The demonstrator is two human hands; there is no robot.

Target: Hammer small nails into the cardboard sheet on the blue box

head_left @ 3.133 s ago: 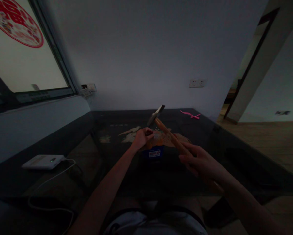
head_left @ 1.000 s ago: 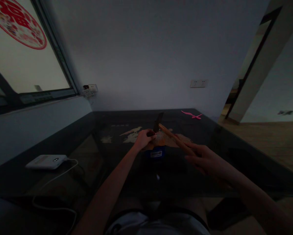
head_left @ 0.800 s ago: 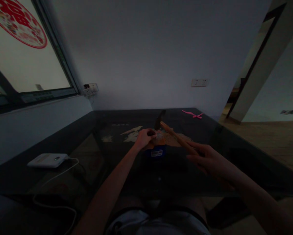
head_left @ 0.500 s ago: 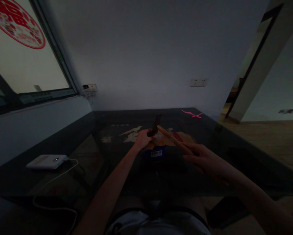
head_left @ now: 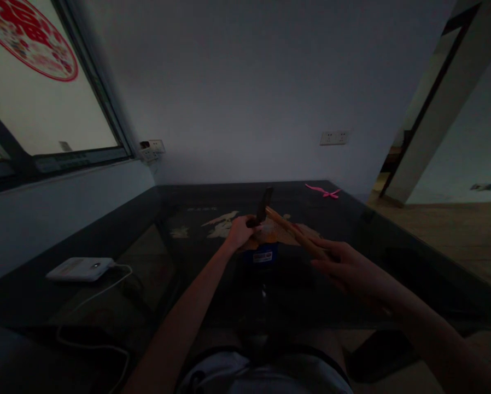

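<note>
Toward one o'clock, my right hand clasps a hammer by its wooden handle, head at twelve; just beside that head is my left hand, whose grip I cannot tell.

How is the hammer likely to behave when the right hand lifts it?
The hammer likely feels head-heavy: its dark, apparently metal head sits at one end. Its straight, wooden-looking handle seems stiff, so it should hardly bend.
</note>
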